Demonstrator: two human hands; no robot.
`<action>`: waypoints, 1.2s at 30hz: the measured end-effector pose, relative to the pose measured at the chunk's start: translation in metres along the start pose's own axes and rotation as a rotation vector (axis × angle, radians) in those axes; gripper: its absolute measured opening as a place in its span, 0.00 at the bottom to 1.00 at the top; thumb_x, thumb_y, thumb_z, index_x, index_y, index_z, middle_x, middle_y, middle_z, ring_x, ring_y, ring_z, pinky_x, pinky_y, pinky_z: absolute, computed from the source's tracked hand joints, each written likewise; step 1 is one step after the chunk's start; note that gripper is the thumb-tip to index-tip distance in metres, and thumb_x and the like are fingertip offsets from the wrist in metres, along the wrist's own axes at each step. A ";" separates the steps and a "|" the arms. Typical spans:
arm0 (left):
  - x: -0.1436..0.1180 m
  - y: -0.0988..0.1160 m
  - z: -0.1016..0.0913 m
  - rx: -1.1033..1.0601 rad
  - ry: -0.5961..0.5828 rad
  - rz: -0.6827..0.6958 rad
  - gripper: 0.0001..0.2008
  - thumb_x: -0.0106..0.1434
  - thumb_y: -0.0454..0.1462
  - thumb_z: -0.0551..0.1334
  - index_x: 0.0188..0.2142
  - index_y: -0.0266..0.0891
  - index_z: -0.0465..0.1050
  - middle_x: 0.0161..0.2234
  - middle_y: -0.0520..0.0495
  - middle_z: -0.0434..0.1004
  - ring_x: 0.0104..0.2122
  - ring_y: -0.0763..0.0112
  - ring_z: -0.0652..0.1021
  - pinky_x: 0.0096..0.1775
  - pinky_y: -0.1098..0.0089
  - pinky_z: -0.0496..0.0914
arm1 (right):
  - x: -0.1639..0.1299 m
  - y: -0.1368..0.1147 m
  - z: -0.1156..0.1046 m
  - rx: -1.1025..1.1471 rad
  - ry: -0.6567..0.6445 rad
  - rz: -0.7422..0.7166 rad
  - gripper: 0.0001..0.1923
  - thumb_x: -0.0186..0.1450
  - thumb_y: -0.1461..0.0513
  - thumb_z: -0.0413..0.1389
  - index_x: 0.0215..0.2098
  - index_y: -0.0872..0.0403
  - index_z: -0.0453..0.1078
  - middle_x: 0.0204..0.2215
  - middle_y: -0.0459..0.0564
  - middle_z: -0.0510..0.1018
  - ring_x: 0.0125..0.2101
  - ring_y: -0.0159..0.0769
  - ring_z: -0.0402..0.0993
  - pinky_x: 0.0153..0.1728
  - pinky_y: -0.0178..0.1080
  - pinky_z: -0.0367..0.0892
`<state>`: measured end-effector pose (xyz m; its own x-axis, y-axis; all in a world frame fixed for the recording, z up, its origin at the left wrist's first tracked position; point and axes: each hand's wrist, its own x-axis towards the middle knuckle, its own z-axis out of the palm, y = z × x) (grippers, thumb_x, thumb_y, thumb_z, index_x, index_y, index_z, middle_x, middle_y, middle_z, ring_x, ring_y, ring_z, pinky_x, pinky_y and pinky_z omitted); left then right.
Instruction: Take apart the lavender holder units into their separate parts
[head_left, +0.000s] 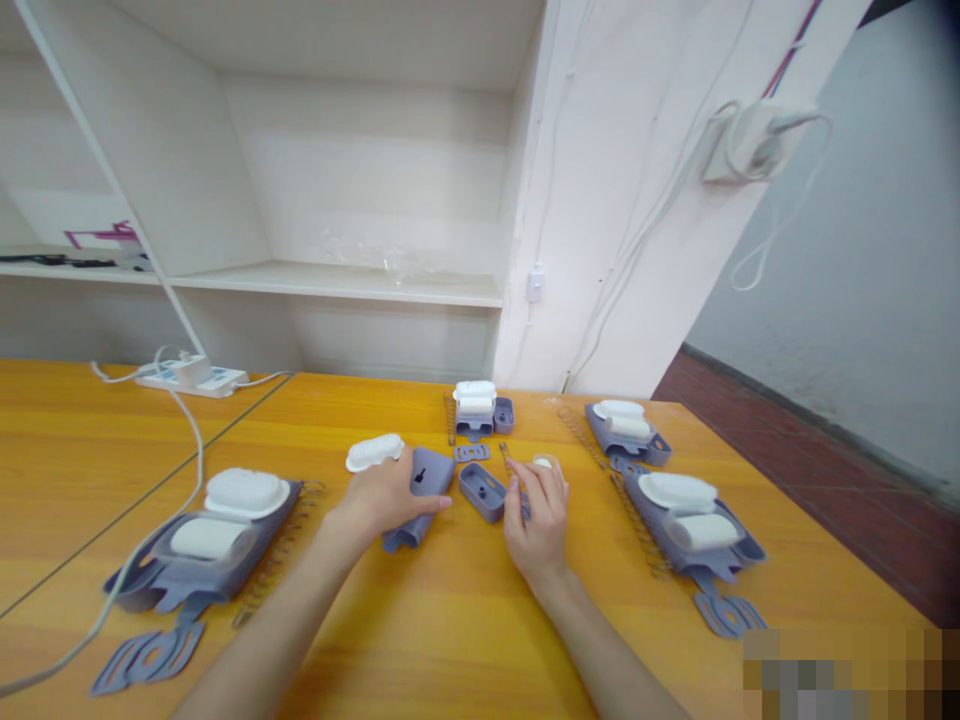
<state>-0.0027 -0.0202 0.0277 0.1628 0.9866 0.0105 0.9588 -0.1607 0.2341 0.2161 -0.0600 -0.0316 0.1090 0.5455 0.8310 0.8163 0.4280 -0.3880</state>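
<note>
Left hand (390, 495) clamped on grey housing (417, 497), right hand (537, 515) pinching spring (513, 470), bare table (465, 610) nearside

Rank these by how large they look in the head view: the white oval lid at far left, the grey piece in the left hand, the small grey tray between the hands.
1. White oval lid, though it lies nearer the camera.
2. Grey piece in the left hand, partly covered.
3. Small grey tray.

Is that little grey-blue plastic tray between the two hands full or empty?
Empty. The small grey-blue plastic tray lies open side up on the wooden table, and only its bare inside shows; the right hand rests beside it.
</note>
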 end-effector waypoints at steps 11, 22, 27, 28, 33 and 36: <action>0.002 -0.002 -0.022 -0.069 0.105 -0.038 0.40 0.47 0.56 0.61 0.55 0.38 0.59 0.45 0.31 0.75 0.43 0.43 0.76 0.38 0.61 0.66 | 0.000 0.000 0.001 0.017 0.015 -0.029 0.13 0.63 0.66 0.51 0.45 0.52 0.69 0.36 0.50 0.72 0.41 0.40 0.67 0.46 0.48 0.59; 0.041 -0.026 -0.019 -0.155 0.195 -0.341 0.37 0.49 0.61 0.56 0.48 0.36 0.66 0.43 0.31 0.76 0.42 0.42 0.76 0.37 0.59 0.67 | 0.000 -0.001 0.000 0.025 0.015 -0.048 0.13 0.63 0.66 0.50 0.45 0.52 0.69 0.36 0.50 0.72 0.40 0.39 0.67 0.45 0.47 0.60; 0.040 -0.020 -0.024 -0.086 0.160 -0.336 0.34 0.48 0.61 0.57 0.44 0.38 0.69 0.40 0.32 0.77 0.41 0.41 0.76 0.35 0.58 0.67 | 0.001 -0.001 0.001 0.025 0.010 -0.046 0.12 0.63 0.67 0.50 0.44 0.52 0.69 0.36 0.50 0.73 0.39 0.39 0.67 0.45 0.47 0.60; 0.041 -0.020 -0.027 -0.089 0.161 -0.342 0.34 0.48 0.61 0.56 0.44 0.38 0.68 0.40 0.32 0.77 0.41 0.42 0.76 0.35 0.58 0.67 | 0.001 -0.001 0.001 0.027 0.006 -0.045 0.12 0.63 0.67 0.50 0.44 0.52 0.69 0.36 0.50 0.72 0.39 0.39 0.67 0.45 0.47 0.60; 0.061 -0.033 -0.041 -0.095 0.196 -0.400 0.37 0.49 0.61 0.56 0.49 0.37 0.64 0.44 0.31 0.75 0.44 0.42 0.75 0.38 0.57 0.67 | 0.002 -0.002 0.000 0.041 0.004 -0.049 0.12 0.63 0.67 0.50 0.44 0.52 0.69 0.35 0.49 0.72 0.38 0.38 0.67 0.45 0.47 0.60; 0.080 -0.048 -0.046 -0.071 0.160 -0.448 0.36 0.49 0.59 0.57 0.49 0.36 0.63 0.47 0.30 0.73 0.46 0.43 0.75 0.39 0.57 0.68 | 0.001 -0.001 0.001 0.033 -0.003 -0.046 0.12 0.63 0.67 0.50 0.44 0.52 0.69 0.35 0.49 0.72 0.39 0.38 0.67 0.45 0.46 0.60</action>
<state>-0.0466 0.0678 0.0615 -0.3059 0.9512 0.0412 0.9073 0.2781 0.3154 0.2147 -0.0596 -0.0304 0.0700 0.5267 0.8471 0.8012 0.4763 -0.3623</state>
